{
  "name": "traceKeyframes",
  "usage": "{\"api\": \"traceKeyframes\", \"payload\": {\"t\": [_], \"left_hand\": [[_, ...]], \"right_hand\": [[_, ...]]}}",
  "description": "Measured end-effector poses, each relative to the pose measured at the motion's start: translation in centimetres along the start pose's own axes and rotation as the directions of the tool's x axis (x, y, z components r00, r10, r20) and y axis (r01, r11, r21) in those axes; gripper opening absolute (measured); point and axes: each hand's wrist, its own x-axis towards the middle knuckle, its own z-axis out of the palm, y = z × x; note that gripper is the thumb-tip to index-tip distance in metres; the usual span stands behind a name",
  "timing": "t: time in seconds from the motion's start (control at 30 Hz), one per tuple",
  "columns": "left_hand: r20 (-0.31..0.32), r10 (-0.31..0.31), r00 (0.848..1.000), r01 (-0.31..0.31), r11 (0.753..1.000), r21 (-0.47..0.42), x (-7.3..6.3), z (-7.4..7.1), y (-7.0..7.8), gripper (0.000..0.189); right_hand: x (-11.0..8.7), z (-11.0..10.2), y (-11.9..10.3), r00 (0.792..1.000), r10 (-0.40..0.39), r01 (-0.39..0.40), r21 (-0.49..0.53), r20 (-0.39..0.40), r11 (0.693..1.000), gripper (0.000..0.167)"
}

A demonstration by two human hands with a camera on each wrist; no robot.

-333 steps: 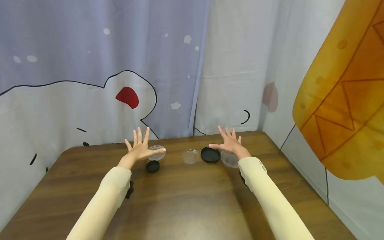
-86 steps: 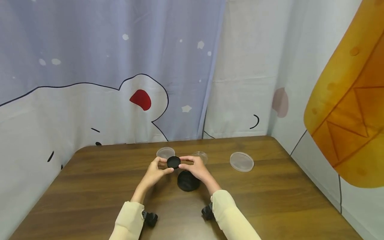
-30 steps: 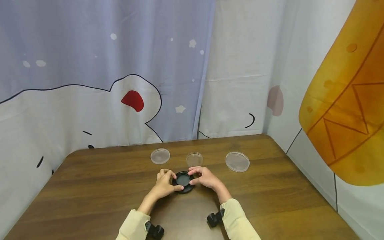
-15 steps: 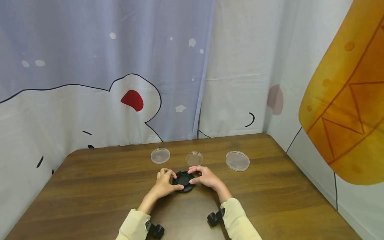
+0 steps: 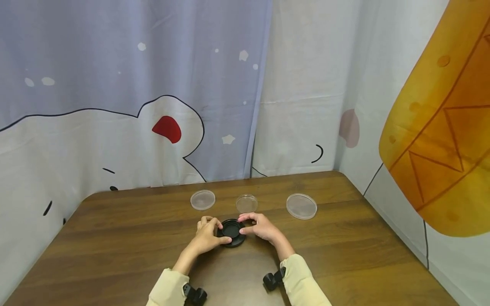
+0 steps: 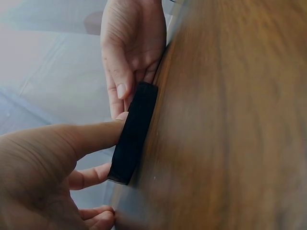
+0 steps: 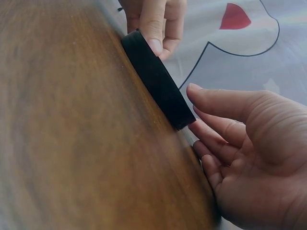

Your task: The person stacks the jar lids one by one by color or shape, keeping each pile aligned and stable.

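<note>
On the table a small black round dish [image 5: 231, 230] lies inside a larger black round dish [image 5: 235, 243], whose side wall [image 7: 158, 79] shows in the right wrist view. My left hand [image 5: 208, 236] is at its left, with thumb and fingertips over the large rim, pinching at the small dish. From the right, my right hand [image 5: 263, 228] has thumb and forefinger at the small dish's edge. The left wrist view shows my left thumb [image 6: 98, 136] reaching over the rim. The inner dish is hidden in both wrist views.
Behind the hands three clear round dishes stand in a row: a left one [image 5: 203, 199], a smaller middle one [image 5: 246, 204] and a larger right one [image 5: 301, 206]. The wooden table [image 5: 344, 255] ends at a printed curtain [image 5: 214, 106].
Earlier both hands were spread open above the table. Later they held the small black dish in the air; it now lies inside the large black dish. Over the last second the hands barely move.
</note>
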Motion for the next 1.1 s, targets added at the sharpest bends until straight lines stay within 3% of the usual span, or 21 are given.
{"api": "traceKeyframes", "payload": {"t": [0.2, 0.3, 0.4, 0.5, 0.6, 0.67, 0.73, 0.87, 0.93, 1.03, 1.1], "left_hand": [[0.021, -0.007, 1.0, 0.007, 1.0, 0.0, 0.0, -0.1, 0.2, 0.038], [0.055, -0.024, 0.998, 0.024, 1.0, 0.004, -0.2, -0.5, 0.5, 0.039], [0.063, -0.056, 0.996, 0.056, 0.998, -0.001, -0.1, -0.9, 1.4, 0.044], [0.005, -0.06, 0.998, 0.06, 0.998, -0.027, 0.7, -0.9, 3.4, 0.052], [-0.081, -0.021, 0.996, 0.015, 0.997, -0.073, 1.9, 0.1, 5.9, 0.059], [-0.099, -0.003, 0.995, -0.011, 0.99, -0.14, 2.8, 1.3, 7.7, 0.063], [-0.059, -0.006, 0.998, -0.01, 0.963, -0.269, 3.7, 2.8, 9.5, 0.065], [0.085, -0.037, 0.996, 0.077, 0.844, -0.531, 5.4, 6.6, 13.0, 0.072], [0.101, -0.059, 0.993, 0.108, 0.803, -0.586, 6.0, 8.6, 14.2, 0.077], [0.057, -0.126, 0.99, 0.135, 0.795, -0.591, 6.5, 11.0, 15.3, 0.09], [0.028, -0.163, 0.986, 0.148, 0.793, -0.59, 6.6, 12.3, 15.7, 0.1]], "right_hand": [[-0.3, -0.3, 0.0, 1.0, 0.0, 0.0, 0.014, -0.008, 1.0, 0.034], [-0.7, -0.6, -0.3, 0.999, 0.035, -0.035, 0.127, 0.002, 0.991, 0.039], [-1.0, -1.2, -1.1, 0.998, 0.066, -0.059, 0.269, -0.02, 0.961, 0.045], [-1.2, -2.2, -2.5, 0.993, 0.065, -0.025, 0.357, -0.098, 0.934, 0.047], [-1.5, -3.9, -3.7, 0.975, 0.058, 0.029, 0.386, -0.213, 0.922, 0.046], [-1.7, -5.1, -4.1, 0.949, 0.063, 0.066, 0.388, -0.31, 0.919, 0.045], [-1.8, -6.4, -4.1, 0.905, 0.079, 0.089, 0.368, -0.418, 0.926, 0.044], [-2.3, -9.0, -3.6, 0.797, 0.07, 0.104, 0.25, -0.6, 0.963, 0.043], [-2.7, -10.4, -3.0, 0.755, 0.048, 0.097, 0.184, -0.654, 0.978, 0.045], [-3.7, -12.6, -1.4, 0.716, 0.029, 0.069, 0.113, -0.698, 0.991, 0.054], [-4.6, -14.0, 0.0, 0.705, 0.052, 0.028, 0.101, -0.707, 0.994, 0.063]]}}
